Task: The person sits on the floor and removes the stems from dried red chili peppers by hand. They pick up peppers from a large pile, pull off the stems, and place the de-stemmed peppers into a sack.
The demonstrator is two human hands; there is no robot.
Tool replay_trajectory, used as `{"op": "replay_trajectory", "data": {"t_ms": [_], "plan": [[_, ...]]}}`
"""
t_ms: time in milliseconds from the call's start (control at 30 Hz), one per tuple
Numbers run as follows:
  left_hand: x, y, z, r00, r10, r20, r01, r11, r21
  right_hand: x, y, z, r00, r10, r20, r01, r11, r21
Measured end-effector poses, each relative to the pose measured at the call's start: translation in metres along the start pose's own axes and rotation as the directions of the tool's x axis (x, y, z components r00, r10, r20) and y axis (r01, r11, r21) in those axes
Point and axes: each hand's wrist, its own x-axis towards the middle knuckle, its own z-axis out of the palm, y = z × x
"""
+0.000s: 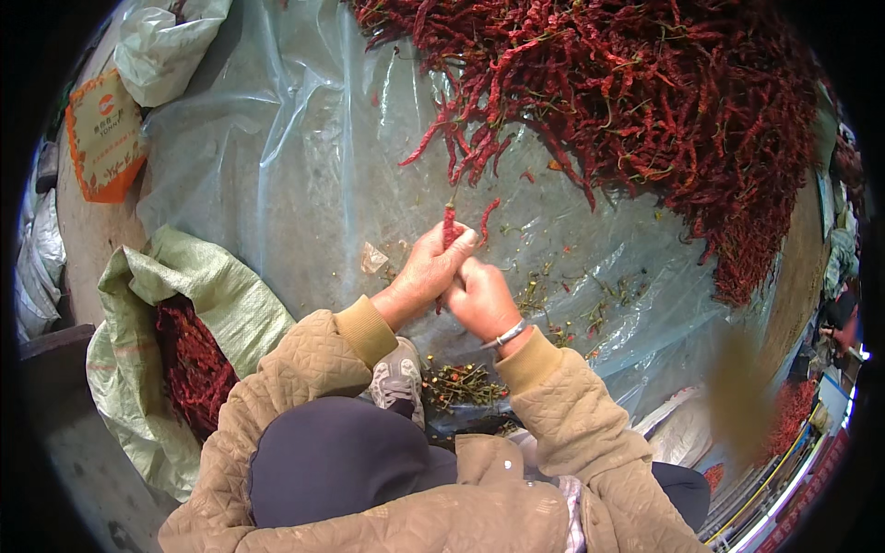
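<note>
In front of me my left hand (pixel 427 266) grips a dried red chili pepper (pixel 449 225), its green stem pointing away from me. A red tip pokes out below the two hands. My right hand (pixel 480 294), a silver bracelet at its wrist, presses against the left with curled fingers. What those fingers hold is hidden. One loose chili (pixel 489 221) lies on the clear plastic sheet (pixel 311 173) just beyond the hands. A large heap of dried red chilies (pixel 615 90) spreads over the far right.
To my left, an open woven sack (pixel 207 266) contains red chilies (pixel 193 363). Cut stems (pixel 463 383) are piled beside my shoe (pixel 399 377), with more stem scraps (pixel 539 297) scattered to the right. A printed paper bag (pixel 106 138) and a white sack (pixel 169 55) stand far left.
</note>
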Motion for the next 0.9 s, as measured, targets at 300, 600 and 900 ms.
{"op": "replay_trajectory", "data": {"t_ms": [300,600,900], "plan": [[-0.018,0.008,-0.003,0.973,-0.134,0.19,0.093,0.972,0.214,0.043,-0.004,-0.046,0.997,0.07,-0.023,-0.054,0.907,0.418],[-0.031,0.023,-0.006,0.952,-0.184,0.244,0.216,0.97,-0.112,0.019,-0.006,-0.029,0.986,-0.1,-0.134,0.12,0.981,0.151],[-0.024,0.033,-0.016,0.816,0.328,0.475,-0.557,0.665,0.498,0.016,0.01,-0.039,0.972,0.145,0.184,-0.234,0.561,0.794]]}}
